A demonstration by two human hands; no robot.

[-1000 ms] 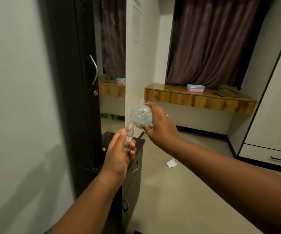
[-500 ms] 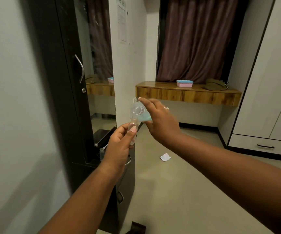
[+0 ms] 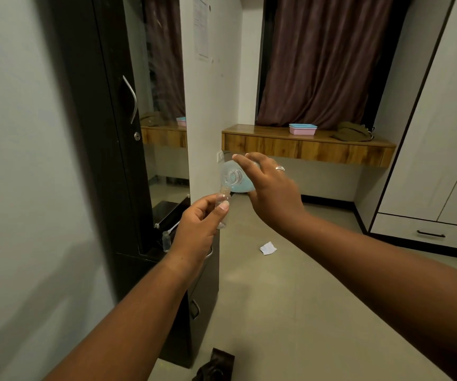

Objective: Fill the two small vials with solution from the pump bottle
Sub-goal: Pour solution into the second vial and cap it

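Note:
My left hand [image 3: 197, 231] grips a small clear vial [image 3: 222, 200] upright, its open mouth just under the pump bottle. My right hand [image 3: 272, 192] holds the clear pump bottle [image 3: 232, 177] with pale blue solution, tipped toward me so its nozzle meets the vial's mouth; my forefinger lies across the top of the bottle. A second small vial [image 3: 166, 241] stands on the dark cabinet ledge [image 3: 164, 210] below and left of my left hand, apart from both hands.
A tall dark cabinet with a mirrored door [image 3: 128, 127] and drawers stands at the left. A wooden shelf [image 3: 304, 145] carries a pink and blue box [image 3: 303, 129]. A scrap of paper [image 3: 268, 248] lies on the floor. White wardrobe [image 3: 441, 160] at right.
The bottle's nozzle has come down onto the vial's mouth, and my left hand turned the vial so its label is hidden. The second vial on the ledge came into view.

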